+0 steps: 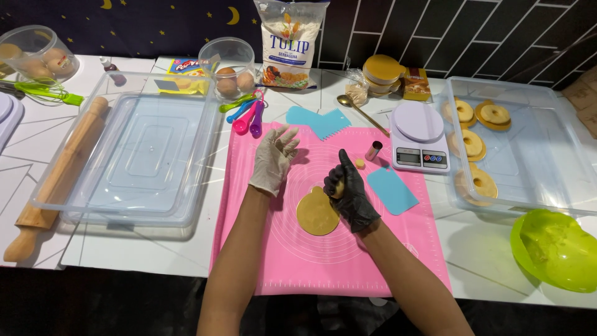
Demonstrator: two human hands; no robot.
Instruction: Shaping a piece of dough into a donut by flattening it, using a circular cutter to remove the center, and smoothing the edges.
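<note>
Gold round board (317,214) lies just near-left of black-gloved right hand (351,190), fingers closed on a dough piece (337,186); white-gloved left hand (273,158) open, farther off.

pink silicone baking mat (373,249): matt, smooth | round gold cardboard disc (317,214): glossy | long wooden rolling pin (59,174): bare, dull | clear plastic lidded tray (130,155): shiny | small metal cylinder cutter (373,150): polished

Lower centre, the pink mat (348,261) lies bare for passing, while the kitchen scale (418,144) and clear tub (134,155) hem its upper corners.
</note>
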